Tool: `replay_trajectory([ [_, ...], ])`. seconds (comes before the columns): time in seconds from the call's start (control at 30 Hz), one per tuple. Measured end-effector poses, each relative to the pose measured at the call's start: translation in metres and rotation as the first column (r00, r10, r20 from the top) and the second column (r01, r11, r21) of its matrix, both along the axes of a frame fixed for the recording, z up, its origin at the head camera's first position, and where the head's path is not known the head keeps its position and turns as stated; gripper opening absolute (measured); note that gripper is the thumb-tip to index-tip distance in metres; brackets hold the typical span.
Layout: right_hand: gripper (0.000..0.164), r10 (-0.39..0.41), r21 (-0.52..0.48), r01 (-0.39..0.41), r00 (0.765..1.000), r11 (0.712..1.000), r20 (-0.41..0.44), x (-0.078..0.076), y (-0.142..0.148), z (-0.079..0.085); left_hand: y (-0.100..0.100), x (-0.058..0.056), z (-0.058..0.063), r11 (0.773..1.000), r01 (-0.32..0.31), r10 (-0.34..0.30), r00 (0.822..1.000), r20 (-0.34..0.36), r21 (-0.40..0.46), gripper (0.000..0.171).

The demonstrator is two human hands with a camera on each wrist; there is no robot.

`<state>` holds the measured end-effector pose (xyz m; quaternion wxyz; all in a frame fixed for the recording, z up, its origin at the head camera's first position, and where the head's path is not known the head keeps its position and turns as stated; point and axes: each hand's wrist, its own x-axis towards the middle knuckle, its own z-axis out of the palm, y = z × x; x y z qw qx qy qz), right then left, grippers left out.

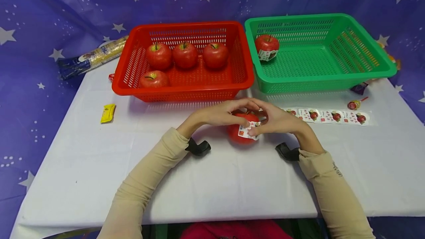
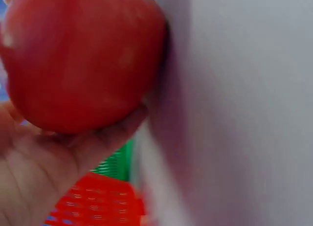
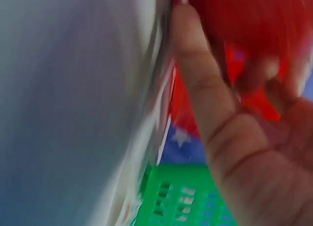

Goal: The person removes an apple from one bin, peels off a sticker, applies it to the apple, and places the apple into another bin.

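A red apple (image 1: 244, 140) is on the white tablecloth in front of the baskets, between the two hands. On its near side sits a white printed label (image 1: 246, 132). My left hand (image 1: 220, 114) grips the apple from the left, its thumb reaching the label's upper edge. From the other side my right hand (image 1: 280, 120) curves round the apple, thumb on the label's right part. The left wrist view shows the apple (image 2: 83, 64) against the left palm and fingers. In the right wrist view, blurred fingers lie along the apple (image 3: 264, 18).
A red basket (image 1: 196, 92) holds several apples. The green basket (image 1: 325, 80) holds one labelled apple (image 1: 266, 45). A strip of apple labels (image 1: 327, 116) lies right of the hands, below a lollipop (image 1: 353, 104). At left are a yellow packet (image 1: 107, 113) and a long food bag (image 1: 96, 56).
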<state>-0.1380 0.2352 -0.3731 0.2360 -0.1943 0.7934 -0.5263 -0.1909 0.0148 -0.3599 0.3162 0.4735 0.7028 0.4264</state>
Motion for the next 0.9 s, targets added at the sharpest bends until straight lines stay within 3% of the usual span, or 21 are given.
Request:
replay_trajectory([
  [0.07, 0.088, 0.003, 0.013, -0.003, 1.0, 1.0, -0.006, 0.0, -0.007, 0.004, 0.001, 0.002, 0.011, 1.0, -0.019, 0.016, 0.989, -0.146, -0.019, 0.046],
  [0.13, 0.09, 0.003, 0.025, -0.003, 1.0, 1.0, -0.006, 0.001, -0.009, 0.006, 0.002, 0.002, 0.027, 0.998, -0.057, 0.049, 0.961, -0.271, -0.023, 0.042],
  [0.27, 0.085, 0.048, 0.091, -0.048, 0.999, 0.995, 0.002, 0.001, -0.01, 0.009, 0.02, -0.007, 0.065, 0.979, -0.202, 0.191, 0.899, -0.395, 0.014, 0.045],
  [0.37, 0.075, 0.108, 0.15, -0.105, 0.994, 0.983, -0.011, 0.0, -0.01, 0.012, 0.046, -0.028, 0.082, 0.935, -0.346, 0.276, 0.847, -0.454, -0.077, 0.066],
  [0.43, 0.073, 0.153, 0.171, -0.146, 0.988, 0.974, -0.027, 0.001, -0.008, 0.013, 0.064, -0.044, 0.085, 0.887, -0.417, 0.275, 0.821, -0.5, -0.198, 0.085],
  [0.57, 0.072, 0.211, 0.171, -0.193, 0.973, 0.966, -0.095, 0.005, 0.002, 0.025, 0.087, -0.063, 0.08, 0.781, -0.444, 0.167, 0.826, -0.539, -0.438, 0.108],
  [0.63, 0.074, 0.203, 0.16, -0.177, 0.966, 0.971, -0.158, 0.007, 0.014, 0.041, 0.091, -0.066, 0.076, 0.737, -0.449, 0.119, 0.822, -0.557, -0.505, 0.113],
  [0.7, 0.078, 0.166, 0.156, -0.13, 0.954, 0.979, -0.248, 0.008, 0.031, 0.065, 0.092, -0.067, 0.073, 0.701, -0.464, 0.079, 0.805, -0.588, -0.542, 0.113],
  [0.8, 0.083, 0.053, 0.094, -0.022, 0.938, 0.995, -0.342, -0.005, 0.062, 0.11, 0.091, -0.065, 0.072, 0.677, -0.491, 0.083, 0.791, -0.606, -0.548, 0.112],
  [0.9, 0.082, -0.142, 0.068, 0.18, 0.917, 0.981, -0.374, -0.035, 0.09, 0.149, 0.091, -0.063, 0.075, 0.673, -0.503, 0.098, 0.788, -0.608, -0.543, 0.114],
])
